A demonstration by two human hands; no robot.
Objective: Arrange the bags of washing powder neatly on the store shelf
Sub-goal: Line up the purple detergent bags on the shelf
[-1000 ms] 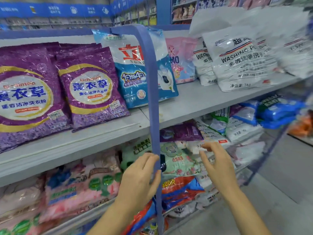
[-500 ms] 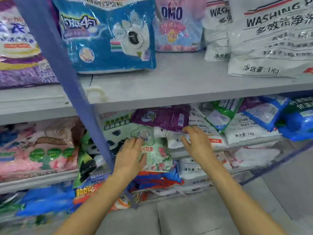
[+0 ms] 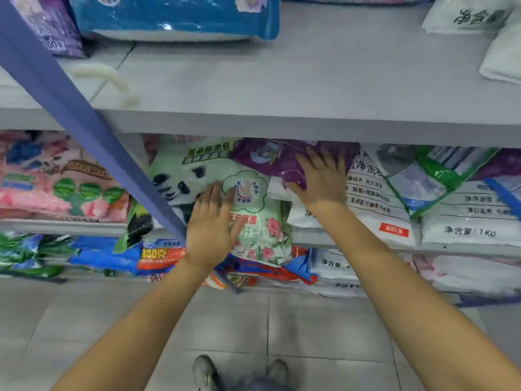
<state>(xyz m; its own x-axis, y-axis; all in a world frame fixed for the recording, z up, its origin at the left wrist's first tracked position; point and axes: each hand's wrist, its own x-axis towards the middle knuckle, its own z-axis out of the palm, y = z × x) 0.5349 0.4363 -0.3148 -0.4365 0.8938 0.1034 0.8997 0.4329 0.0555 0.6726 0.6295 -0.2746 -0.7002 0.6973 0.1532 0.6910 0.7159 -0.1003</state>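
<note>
A pale green bag with a panda and flowers (image 3: 253,218) hangs tilted over the front of the middle shelf (image 3: 62,225). My left hand (image 3: 212,221) lies flat on its lower left part, fingers straight. Above it a small purple bag (image 3: 270,159) lies askew across the green bag and a white bag with a red label (image 3: 372,204). My right hand (image 3: 321,179) rests on the purple bag's right end with fingers spread. Whether its thumb hooks under the bag's edge is hidden.
A blue upright post (image 3: 84,128) slants down just left of my left hand. The upper shelf (image 3: 282,88) carries blue, purple and white bags. Pink bags (image 3: 59,187) lie at the left, a green bag (image 3: 439,176) and white 1 kg bags (image 3: 468,218) at the right. Orange and blue bags (image 3: 158,255) crowd the lowest shelf.
The view has dropped and come closer to the middle shelf. Both hands have reached further in: the left now lies on the green panda bag, the right on the purple bag.
</note>
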